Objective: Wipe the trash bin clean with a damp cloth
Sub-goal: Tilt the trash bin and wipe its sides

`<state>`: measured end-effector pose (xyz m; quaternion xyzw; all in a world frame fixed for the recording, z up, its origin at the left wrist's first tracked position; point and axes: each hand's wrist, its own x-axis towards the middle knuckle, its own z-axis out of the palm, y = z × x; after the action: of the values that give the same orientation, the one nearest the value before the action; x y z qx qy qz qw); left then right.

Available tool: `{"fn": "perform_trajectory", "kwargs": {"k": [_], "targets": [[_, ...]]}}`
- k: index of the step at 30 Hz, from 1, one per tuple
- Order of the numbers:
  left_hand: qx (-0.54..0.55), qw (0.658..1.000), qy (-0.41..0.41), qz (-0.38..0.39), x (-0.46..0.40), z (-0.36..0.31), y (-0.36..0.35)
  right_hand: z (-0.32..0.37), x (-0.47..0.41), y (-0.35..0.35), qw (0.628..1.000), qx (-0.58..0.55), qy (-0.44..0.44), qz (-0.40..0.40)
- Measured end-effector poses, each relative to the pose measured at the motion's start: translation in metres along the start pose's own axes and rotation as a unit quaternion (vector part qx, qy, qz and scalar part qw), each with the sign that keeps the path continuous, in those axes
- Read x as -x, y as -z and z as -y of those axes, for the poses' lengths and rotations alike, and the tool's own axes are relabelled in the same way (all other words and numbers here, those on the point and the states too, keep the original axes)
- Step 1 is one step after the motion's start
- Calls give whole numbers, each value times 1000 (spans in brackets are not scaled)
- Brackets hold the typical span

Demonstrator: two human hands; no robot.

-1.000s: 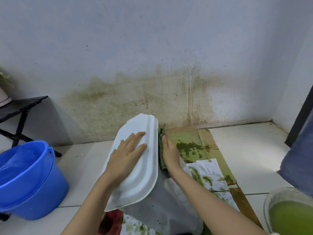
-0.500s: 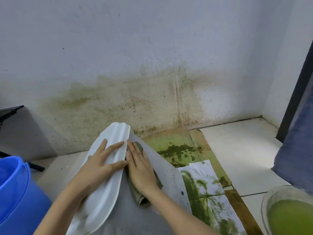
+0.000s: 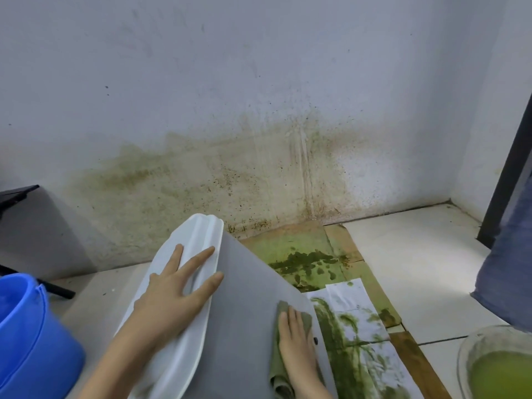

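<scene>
- The right hand (image 3: 296, 344) has slid down the grey side of the trash bin (image 3: 244, 306) since half a second ago; it was up beside the white lid (image 3: 184, 283) then, and now it sits low near the bin's right edge, well away from the left hand (image 3: 175, 286).
- The right hand lies flat, fingers straight and together, pressing the cloth (image 3: 280, 367) onto the bin wall; nothing is curled round the fabric.
- The left hand lies flat on the lid, fingers spread and straight, tips reaching the seam with the grey wall, bracing rather than clutching.
- The bin is tipped over, lid end toward the wall (image 3: 259, 110), body running down out of the picture; its base is cut off.
- Most of the olive-green cloth is hidden under the right palm; a corner shows above the fingertips and a bunched fold trails below the wrist.
- A small dark spot on the bin beside the right hand: too small to tell what it is.
- No label or writing can be read on the bin.
- Right of the bin, flattened cardboard (image 3: 313, 249) and white paper sheets (image 3: 354, 329) are smeared with green.
- Farther right of the bin, a clear bowl (image 3: 466, 352) of green liquid is cut by the frame corner, with blue fabric (image 3: 506, 269) above it, only partly seen.
- Left of the bin, a blue bucket (image 3: 31, 341) is cropped at the edge.
- Behind the bin, the wall is stained green-brown low down.
</scene>
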<state>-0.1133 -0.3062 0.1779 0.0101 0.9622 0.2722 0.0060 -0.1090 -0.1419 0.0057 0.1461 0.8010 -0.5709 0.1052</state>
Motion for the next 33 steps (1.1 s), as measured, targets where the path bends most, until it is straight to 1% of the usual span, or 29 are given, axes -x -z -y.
{"fn": "perform_trajectory", "kwargs": {"k": [1, 2, 4, 7, 8, 10, 12, 15, 17, 18, 19, 21, 23, 25, 26, 27, 29, 30, 32, 33], "targets": [[2, 1000, -5, -2, 1, -1, 0, 29, 6, -3, 999, -4, 43, 26], [-1, 1000, -8, 0, 2, -3, -1, 56, 9, -8, 995, 2, 98, 34], [-6, 1000, -6, 11, 2, -9, -1, 104, -7, -16, 986, -21, 163, 35], [-6, 1000, -5, 15, 0, -10, -1, 146, -49, -16, 980, -79, 182, 26], [-4, 1000, -7, 16, -1, -9, -1, 149, -58, -13, 977, -91, 193, 17], [1, 1000, -9, 18, -1, -6, 0, 142, -71, -7, 973, -76, 219, 14], [1, 1000, -7, 20, -2, -4, 1, 121, -86, -3, 983, -68, 171, 18], [10, 1000, -5, 16, -1, -3, 2, 66, -103, 6, 998, -46, 41, -24], [13, 1000, -1, 10, 1, -6, 1, 34, -100, 12, 998, -35, -38, -42], [11, 1000, -1, 9, 1, -8, 0, 25, -90, 14, 997, -33, -61, -44], [6, 1000, 0, 8, 2, -11, 0, 23, -76, 14, 997, -24, -67, -36], [-7, 1000, 1, 8, 2, -15, 0, 33, -35, 9, 1000, -4, -21, -8], [-2, 1000, 2, 8, 2, -14, 0, 52, 13, 0, 997, 15, 75, 29], [7, 1000, 2, 7, 2, -9, 1, 63, 52, -10, 984, 24, 172, 43], [9, 1000, 2, 8, 2, -8, 1, 64, 61, -12, 978, 23, 201, 49], [10, 1000, 1, 9, 2, -7, 1, 62, 61, -10, 976, 13, 209, 52], [5, 1000, 2, 10, 1, -9, 0, 47, 40, -3, 980, -13, 189, 52], [2, 1000, 4, 10, 1, -11, 0, 32, 24, 2, 985, -28, 164, 43], [3, 1000, 3, 8, 0, -14, -1, -7, -11, 12, 995, -53, 86, 9], [5, 1000, 2, 6, -1, -14, -1, -25, -25, 17, 997, -64, 32, -10]]}}
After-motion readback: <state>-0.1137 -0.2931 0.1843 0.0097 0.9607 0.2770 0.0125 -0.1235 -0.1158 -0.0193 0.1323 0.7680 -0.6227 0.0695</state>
